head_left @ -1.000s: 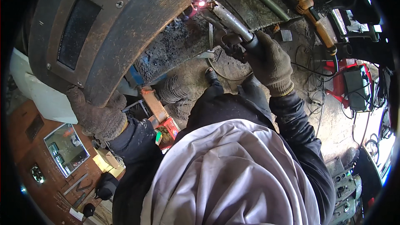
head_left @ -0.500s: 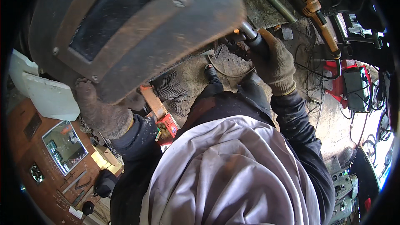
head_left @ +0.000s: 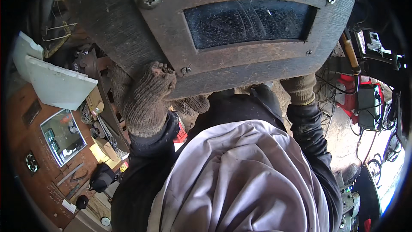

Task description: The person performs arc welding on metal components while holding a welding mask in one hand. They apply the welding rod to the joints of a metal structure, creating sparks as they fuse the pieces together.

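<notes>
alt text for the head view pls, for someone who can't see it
A gloved left hand holds a dark welding mask up close, filling the top of the view. The right hand is mostly hidden behind the mask, above a cluttered workshop floor.

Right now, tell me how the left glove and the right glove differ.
The left glove shows almost whole, its fingers curled on the lower edge of the welding shield; the right glove shows only its cuff, the rest hidden behind that shield. The left glove looks grey-brown and frayed at a fingertip; the right glove's cuff looks tan and no wear shows on it. Both are knit work gloves over dark sleeves.
</notes>
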`<state>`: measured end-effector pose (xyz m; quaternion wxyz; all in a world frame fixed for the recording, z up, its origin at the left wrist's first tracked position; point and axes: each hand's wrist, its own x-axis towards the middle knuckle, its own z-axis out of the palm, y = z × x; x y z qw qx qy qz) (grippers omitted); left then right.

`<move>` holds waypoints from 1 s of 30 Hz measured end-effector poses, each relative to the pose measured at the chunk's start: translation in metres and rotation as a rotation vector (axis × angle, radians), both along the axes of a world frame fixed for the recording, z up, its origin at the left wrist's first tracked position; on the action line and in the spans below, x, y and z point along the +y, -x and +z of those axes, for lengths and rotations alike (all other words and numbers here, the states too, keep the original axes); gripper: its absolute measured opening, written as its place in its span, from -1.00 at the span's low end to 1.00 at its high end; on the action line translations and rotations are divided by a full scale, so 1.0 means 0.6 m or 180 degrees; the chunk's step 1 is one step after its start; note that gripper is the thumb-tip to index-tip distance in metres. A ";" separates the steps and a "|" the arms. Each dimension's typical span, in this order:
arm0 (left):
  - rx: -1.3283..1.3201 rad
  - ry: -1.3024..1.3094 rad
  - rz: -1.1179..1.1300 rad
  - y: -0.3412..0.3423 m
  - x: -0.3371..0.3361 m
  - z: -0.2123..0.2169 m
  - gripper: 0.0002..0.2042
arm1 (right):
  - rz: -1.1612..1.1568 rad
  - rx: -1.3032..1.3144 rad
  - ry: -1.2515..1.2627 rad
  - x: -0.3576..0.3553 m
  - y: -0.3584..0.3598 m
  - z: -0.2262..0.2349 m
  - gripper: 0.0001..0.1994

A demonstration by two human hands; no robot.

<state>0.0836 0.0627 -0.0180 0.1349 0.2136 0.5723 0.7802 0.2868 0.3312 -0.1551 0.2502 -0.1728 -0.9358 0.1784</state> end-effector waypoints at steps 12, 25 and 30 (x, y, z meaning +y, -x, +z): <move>0.0469 0.1007 0.0384 -0.018 0.015 -0.004 -0.54 | 0.0045 -0.0108 -0.0437 0.004 -0.008 -0.021 -0.70; 0.0775 0.1254 0.0326 0.001 -0.021 -0.010 -0.52 | 0.0405 0.0184 0.0416 0.005 -0.012 -0.036 -0.70; 0.1938 0.1655 0.0176 -0.005 -0.034 0.001 -0.58 | 0.0260 0.0248 0.0993 0.000 -0.003 -0.015 -0.65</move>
